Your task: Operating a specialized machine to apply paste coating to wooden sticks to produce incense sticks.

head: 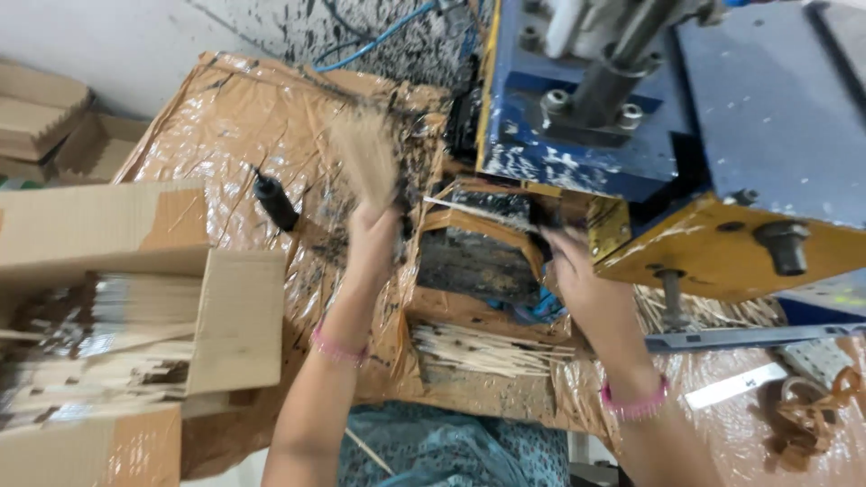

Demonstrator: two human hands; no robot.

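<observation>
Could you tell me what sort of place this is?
Probably a small workshop making thin wooden sticks. A blue and yellow machine stands on a black-spattered, plastic-wrapped bench, a cardboard box holds sticks, and the left hand grips a bundle of sticks.

Left hand (373, 236): raised on an extended forearm, fingers closed in a grip, pink band at wrist. Right hand (577, 271): reaching forward, fingers curled, pink band at wrist.

Open brown cardboard box (135, 298) at left; flat cartons (41, 113) behind.
</observation>
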